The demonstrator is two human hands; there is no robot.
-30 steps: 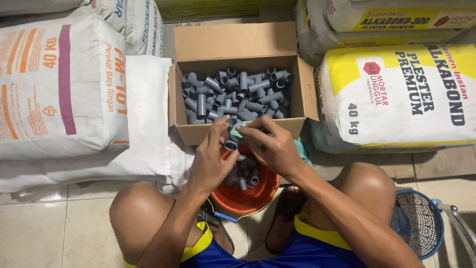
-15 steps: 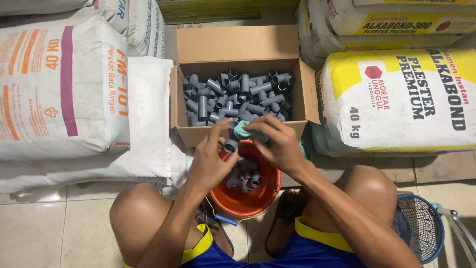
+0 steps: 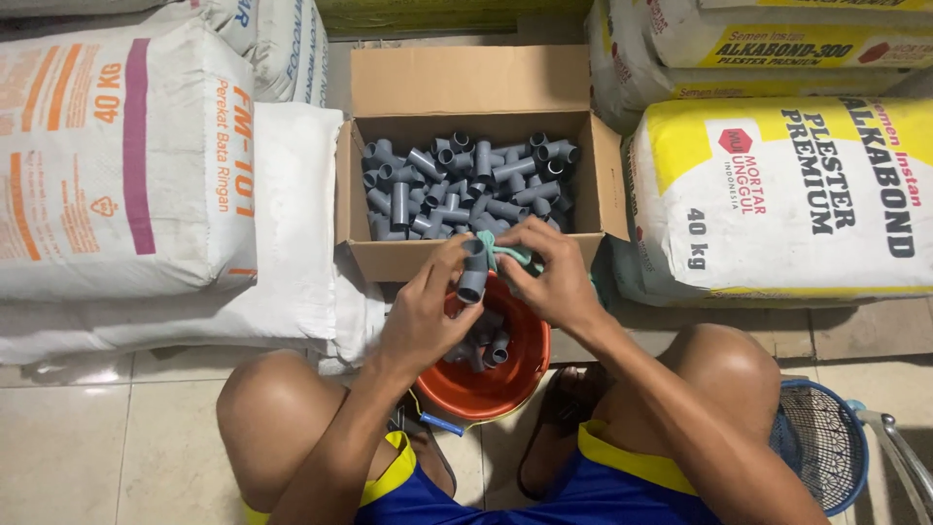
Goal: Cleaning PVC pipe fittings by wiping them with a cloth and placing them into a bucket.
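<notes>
Grey pipe fitting [image 3: 473, 275] sits pinched in your left hand [image 3: 425, 313]; your right hand [image 3: 554, 280] clutches a green cloth [image 3: 507, 255] against it, over the orange bowl [image 3: 505, 381].

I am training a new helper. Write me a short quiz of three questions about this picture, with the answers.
1. True or false: the cardboard box holds grey pipe fittings.
2. What colour is the bowl between the person's knees?
A. blue
B. orange
C. white
3. What does the left hand hold above the bowl?

Key:
1. True.
2. B.
3. A grey fitting; the right hand presses a green cloth against it.
</notes>
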